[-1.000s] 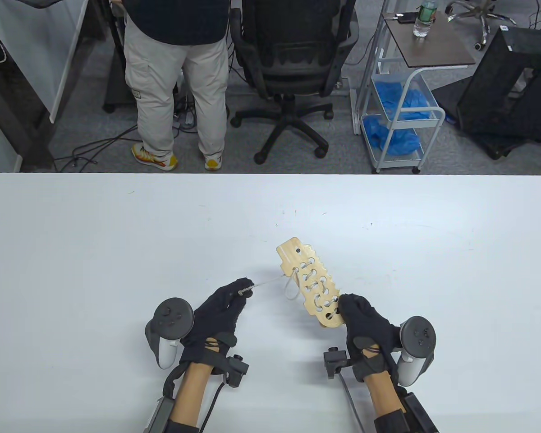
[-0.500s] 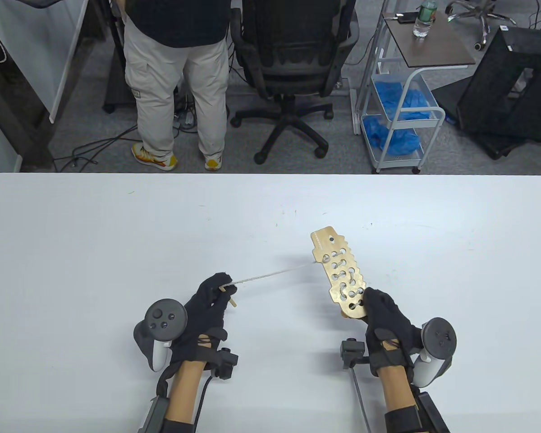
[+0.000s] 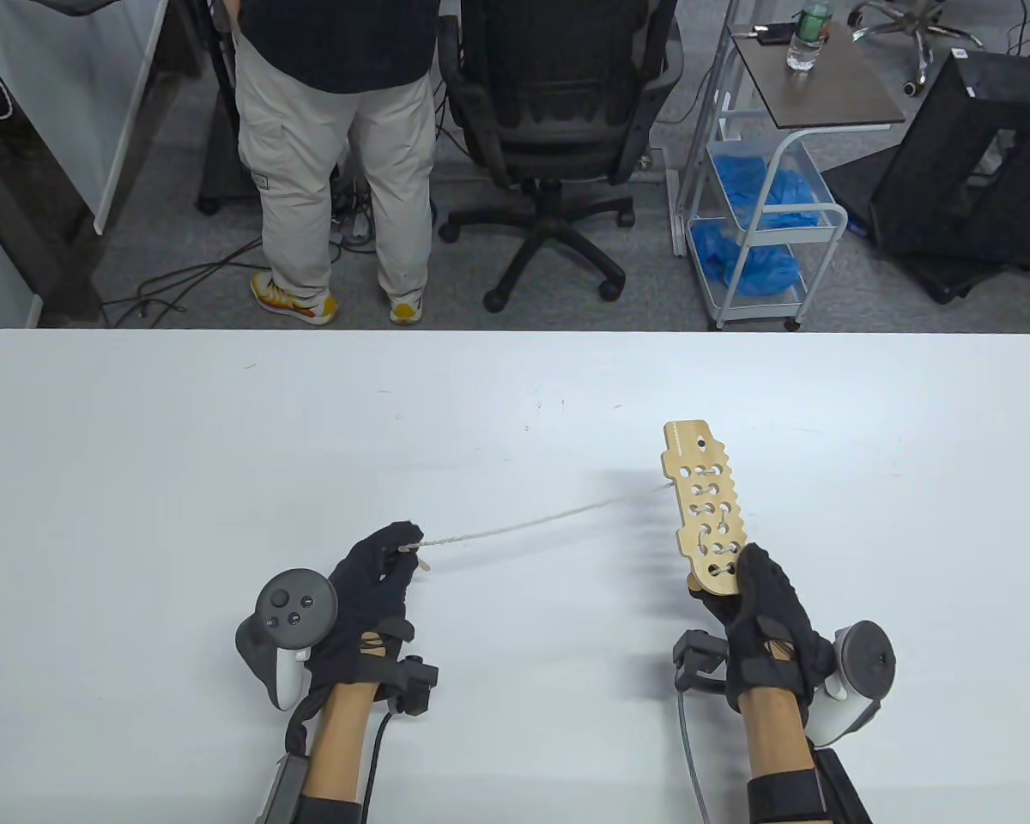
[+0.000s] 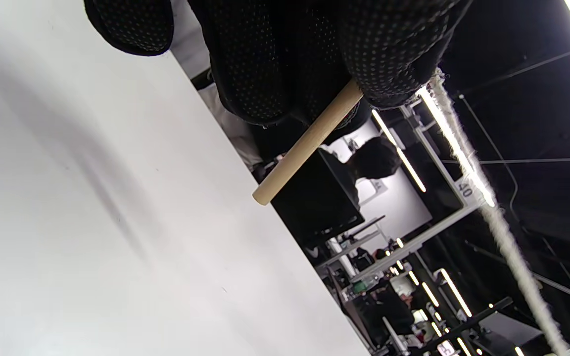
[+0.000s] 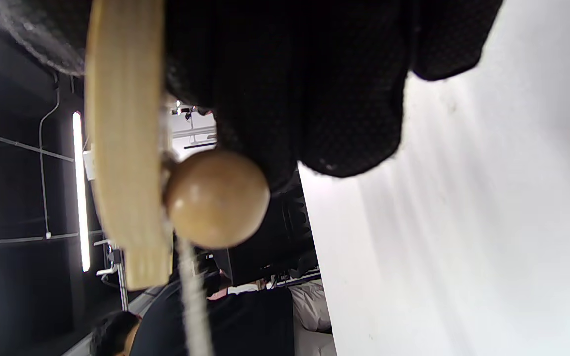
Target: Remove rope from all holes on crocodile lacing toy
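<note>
Above the table (image 3: 180, 446) the left hand (image 3: 369, 592) pinches the rope (image 3: 515, 522) by its wooden needle (image 4: 305, 146), the line running to the crocodile board (image 3: 705, 515) gripped by the right hand (image 3: 768, 627), with most holes apparently still laced.

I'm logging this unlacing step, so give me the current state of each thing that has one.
crocodile lacing toy: held off the table at its near end, rope in several holes.
rope: stretched between toy and left hand.
wooden needle: pinched in the left fingers.
wooden bead: against the toy's underside.
left hand: pinches the rope's end.
right hand: grips the toy.
</note>
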